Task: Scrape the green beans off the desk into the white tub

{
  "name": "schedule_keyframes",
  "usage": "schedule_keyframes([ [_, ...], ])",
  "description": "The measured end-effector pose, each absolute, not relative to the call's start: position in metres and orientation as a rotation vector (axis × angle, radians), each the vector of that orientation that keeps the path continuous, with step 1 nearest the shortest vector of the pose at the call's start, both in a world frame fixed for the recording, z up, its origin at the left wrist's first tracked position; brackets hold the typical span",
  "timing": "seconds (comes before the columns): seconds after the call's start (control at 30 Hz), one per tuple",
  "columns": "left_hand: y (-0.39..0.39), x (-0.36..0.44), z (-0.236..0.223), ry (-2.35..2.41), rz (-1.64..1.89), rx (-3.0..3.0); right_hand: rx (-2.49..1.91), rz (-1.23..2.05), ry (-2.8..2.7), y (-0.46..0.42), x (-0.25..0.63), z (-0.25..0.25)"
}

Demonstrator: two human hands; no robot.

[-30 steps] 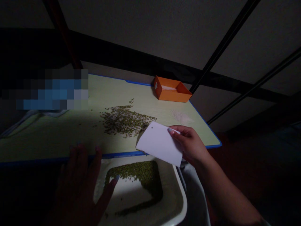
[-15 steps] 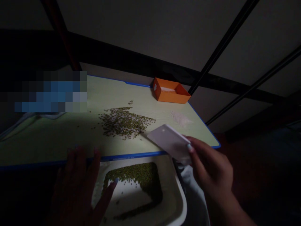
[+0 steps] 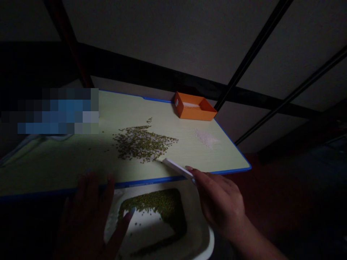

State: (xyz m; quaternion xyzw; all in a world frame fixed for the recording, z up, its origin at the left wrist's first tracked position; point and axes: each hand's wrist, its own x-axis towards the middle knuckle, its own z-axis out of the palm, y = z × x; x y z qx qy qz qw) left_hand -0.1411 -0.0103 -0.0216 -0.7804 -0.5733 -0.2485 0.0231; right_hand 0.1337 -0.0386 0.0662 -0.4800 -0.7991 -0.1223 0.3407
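Observation:
My right hand (image 3: 221, 202) pinches a white trapezoid dough scraper (image 3: 177, 168), now seen nearly edge-on. The scraper's far tip is at the near right side of a spread of green mung beans (image 3: 143, 142), mixed with pale grains, on the table. My left hand (image 3: 89, 213) is spread in shadow at the left side of a white tub (image 3: 208, 242). Its fingers reach up over the table's blue edge, and its thumb extends inside the tub. More mung beans (image 3: 165, 202) lie in the tub, banked along the far and right sides, with bare white bottom showing in the middle.
The pale green table (image 3: 173, 119) has a blue rim. An orange open box (image 3: 197, 112) stands at its back right, with a small heap of white grains (image 3: 206, 138) in front. A pixelated blue patch (image 3: 65, 110) covers something at the left. Dark panelled walls rise behind.
My right hand drew the scraper back to the right and turned it from face-up to nearly edge-on, then brought its tip back beside the beans. My left hand has stayed by the tub.

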Motion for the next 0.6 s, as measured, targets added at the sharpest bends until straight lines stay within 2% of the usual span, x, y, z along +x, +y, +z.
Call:
schedule_keyframes([
  [0.17,-0.009,-0.144,-0.025,-1.779,-0.779,-2.418,-1.458,-0.68,-1.942,-0.033,0.138,0.065],
  [0.4,-0.007,-0.141,-0.02,-1.791,-0.831,-2.441,-1.214,-0.677,-2.19,-0.045,0.116,0.068],
  [0.6,-0.006,-0.141,-0.021,-1.731,-0.917,-2.428,-1.346,-0.788,-2.104,-0.027,0.127,0.061],
])
